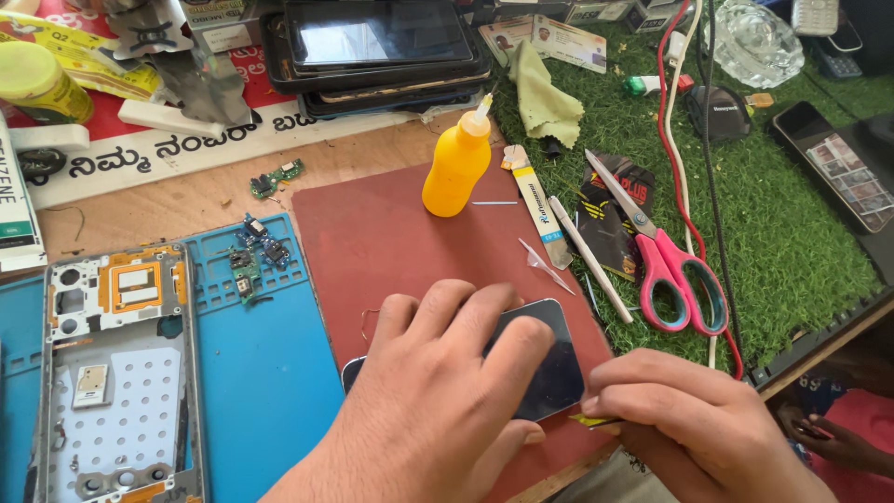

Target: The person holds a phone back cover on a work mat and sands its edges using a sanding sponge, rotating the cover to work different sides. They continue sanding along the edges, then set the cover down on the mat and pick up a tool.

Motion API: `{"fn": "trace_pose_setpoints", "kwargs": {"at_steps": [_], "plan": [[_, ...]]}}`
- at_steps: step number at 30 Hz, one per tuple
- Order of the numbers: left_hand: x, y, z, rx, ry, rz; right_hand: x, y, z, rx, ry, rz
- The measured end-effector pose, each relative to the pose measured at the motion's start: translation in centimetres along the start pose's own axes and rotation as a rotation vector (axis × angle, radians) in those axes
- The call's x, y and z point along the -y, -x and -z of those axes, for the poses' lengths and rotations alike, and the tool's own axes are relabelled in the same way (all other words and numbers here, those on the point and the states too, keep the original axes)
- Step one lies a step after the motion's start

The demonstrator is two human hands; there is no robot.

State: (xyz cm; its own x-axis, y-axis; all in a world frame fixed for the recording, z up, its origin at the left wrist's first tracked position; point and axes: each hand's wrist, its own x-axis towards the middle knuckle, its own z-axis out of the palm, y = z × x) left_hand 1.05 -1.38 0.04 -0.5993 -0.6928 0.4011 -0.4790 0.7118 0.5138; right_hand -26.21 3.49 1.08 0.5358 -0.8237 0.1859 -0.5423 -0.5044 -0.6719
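left hand [447, 396]: my palm and fingers press flat on the dark phone [549, 359], pinning it; closed down over it, not wrapped around it
right hand [694, 419]: fingers pinched tight on a thin yellow pry pick [594, 421], tip at the phone's lower right edge
phone: lies on the red mat [372, 242], near its front edge, mostly under my left hand, glass side up as far as I can tell
step: looks like prying, working the pick into the edge seam while I hold the phone down
next move calls for: steady downward hold, pick kept shallow and slid along the edge, not levered hard; glass could crack
orange glue bottle [456, 163]: one, upright at the mat's far edge, well apart from my hands
scissors [666, 251]: one pair, pink handles, on the green turf [792, 233] right of the mat
blue mat [265, 373]: one, left of the red mat, touching it
phone frame [116, 373]: one, stripped, on the blue mat
small circuit boards [256, 256]: roughly three or four, hard to count, at the blue mat's top
stacked tablets [377, 47]: at least two, far side
green cloth [545, 93]: one, on the turf
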Motion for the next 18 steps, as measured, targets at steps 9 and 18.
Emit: {"fn": "trace_pose_setpoints", "kwargs": {"at_steps": [9, 18], "plan": [[1.4, 0.3, 1.9, 0.104, 0.129, -0.013, 1.2, -2.3, -0.4, 0.06, 0.056, 0.159], [2.1, 0.5, 3.4, 0.192, 0.227, 0.009, 1.4, -2.3, -0.4, 0.099, 0.034, 0.124]]}}
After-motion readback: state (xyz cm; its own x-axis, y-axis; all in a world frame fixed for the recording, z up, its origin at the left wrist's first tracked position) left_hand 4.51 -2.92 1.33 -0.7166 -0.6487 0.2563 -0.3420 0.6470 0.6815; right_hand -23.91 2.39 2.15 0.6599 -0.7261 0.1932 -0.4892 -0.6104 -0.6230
